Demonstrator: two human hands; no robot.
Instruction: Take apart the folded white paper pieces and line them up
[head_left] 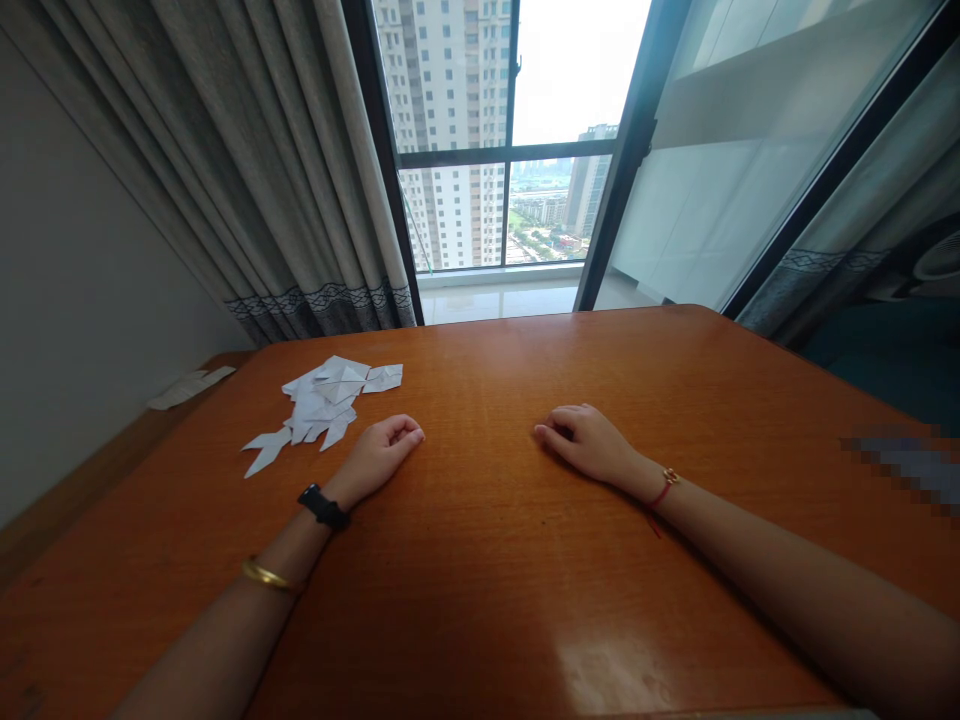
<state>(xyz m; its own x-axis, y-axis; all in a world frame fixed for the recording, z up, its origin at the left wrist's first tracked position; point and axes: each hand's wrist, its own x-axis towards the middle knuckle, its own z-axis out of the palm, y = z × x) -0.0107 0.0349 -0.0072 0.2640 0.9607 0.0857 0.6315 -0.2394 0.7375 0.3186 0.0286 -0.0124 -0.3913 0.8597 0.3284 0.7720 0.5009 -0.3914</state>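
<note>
My left hand [381, 457] rests on its side on the brown wooden table [480, 580]. Its fingers are curled in with the thumb against them, and nothing shows in it. Just beyond it, to the left, lies a loose pile of folded white paper pieces [328, 395], some pointed, apart from the hand. My right hand [589, 440] also lies on the tabletop, loosely closed, with a small gap inside the curl of thumb and fingers and no object in it. The wood under it is the only thing it touches.
A pale flat item [193, 387] lies by the wall past the table's left edge. At the right edge of the table a blurred-out greyish patch [911, 470] hides something. Grey curtains [300, 180] and a glass door frame [622, 160] stand behind the far edge.
</note>
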